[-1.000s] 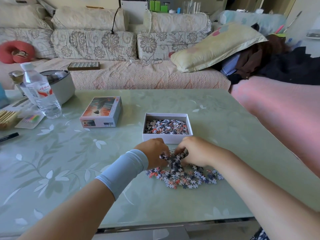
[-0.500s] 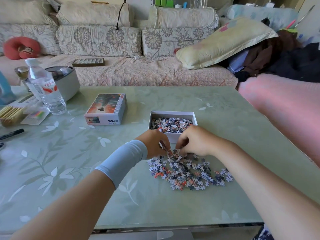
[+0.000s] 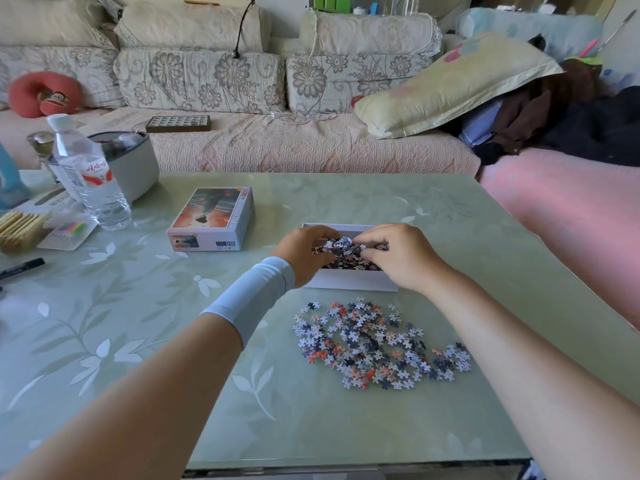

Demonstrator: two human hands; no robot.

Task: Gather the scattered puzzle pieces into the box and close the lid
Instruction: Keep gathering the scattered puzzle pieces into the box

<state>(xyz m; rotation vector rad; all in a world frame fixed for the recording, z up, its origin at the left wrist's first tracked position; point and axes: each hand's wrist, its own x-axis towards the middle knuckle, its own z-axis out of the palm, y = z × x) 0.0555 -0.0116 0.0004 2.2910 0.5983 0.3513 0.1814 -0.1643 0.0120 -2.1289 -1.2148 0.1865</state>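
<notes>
The left hand [image 3: 304,252] and right hand [image 3: 398,254] face each other over the open white box [image 3: 349,283], fingers curled round a shared handful of pieces [image 3: 337,244] held just above the pieces already inside. A pale blue wrist sleeve [image 3: 252,296] covers the left wrist. Near the box, between the forearms, the scattered pieces [image 3: 374,344] lie loose on the green table [image 3: 166,358]. The lid [image 3: 211,220] sits picture-up just left of the box. Farther left stand a water bottle [image 3: 90,178] and a white pot [image 3: 136,162], with a black pen [image 3: 21,268] near the table's left edge. A floral sofa [image 3: 277,147] runs along the far side.
</notes>
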